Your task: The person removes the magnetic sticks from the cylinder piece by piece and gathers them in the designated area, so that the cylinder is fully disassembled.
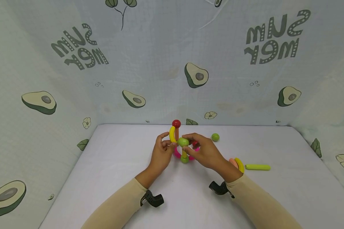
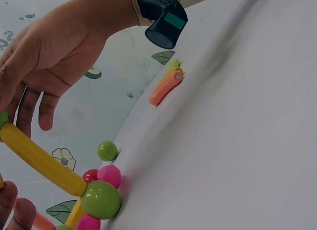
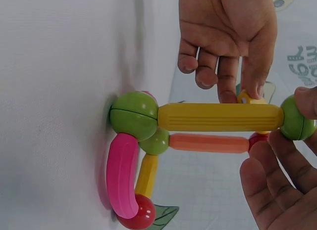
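Note:
A small structure of balls and rods stands on the table between the hands. Its pink curved rod joins a lower green ball, from which a straight yellow rod rises to an upper green ball. My right hand pinches that upper ball between thumb and fingers. The left hand pinches the lower end of a curved yellow rod, which stands up beside the upper ball. Behind it, an upright orange rod carries a red ball. The right hand partly hides another red ball in the head view.
A loose green ball lies behind the right hand. By the right wrist are an orange rod, a curved yellow rod and a lime-green rod. A printed cloth hangs behind and beside the white table.

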Available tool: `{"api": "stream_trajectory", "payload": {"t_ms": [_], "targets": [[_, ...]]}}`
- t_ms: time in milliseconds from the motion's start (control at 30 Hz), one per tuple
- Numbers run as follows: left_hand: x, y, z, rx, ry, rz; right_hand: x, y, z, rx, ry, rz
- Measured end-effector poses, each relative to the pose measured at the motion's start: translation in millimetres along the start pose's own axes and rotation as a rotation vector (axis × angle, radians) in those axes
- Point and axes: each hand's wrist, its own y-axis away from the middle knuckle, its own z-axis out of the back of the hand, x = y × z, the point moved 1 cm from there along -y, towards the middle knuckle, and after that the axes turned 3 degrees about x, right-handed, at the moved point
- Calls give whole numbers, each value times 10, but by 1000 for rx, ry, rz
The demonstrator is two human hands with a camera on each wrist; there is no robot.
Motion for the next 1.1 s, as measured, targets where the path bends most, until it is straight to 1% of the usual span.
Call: {"api": "stream_trajectory", "payload": {"t_ms": [100, 167, 233, 333, 400, 500, 567, 700, 800, 933, 1100], "targets": [[-15, -1, 18, 7, -39, -12, 1, -7, 9, 8, 7, 3], [-23, -7, 37, 13, -93, -41, -3, -11, 13, 11, 13, 0], [-35, -12, 60, 18, -168, -92, -8, -16, 17, 13, 13, -5], [-48, -28, 99, 21, -307, -184, -10, -23, 20, 15, 25, -11], [-60, -39, 122, 23, -396, -233, -4, -30, 26, 18, 34, -6], [-86, -57, 150, 31, -498, -271, 10, -42, 40, 26, 39, 2], [-101, -68, 166, 42, -546, -272, 20, -56, 56, 40, 37, 7], [-140, -99, 192, 73, -595, -253, 39, -124, 117, 56, 10, 1], [-174, -128, 208, 99, -618, -239, 42, -223, 193, 46, 1, -32], [-215, -155, 228, 124, -639, -228, 12, -412, 288, 53, 36, -66], [-239, -169, 246, 145, -650, -220, -22, -632, 325, 126, 112, -63]]}}
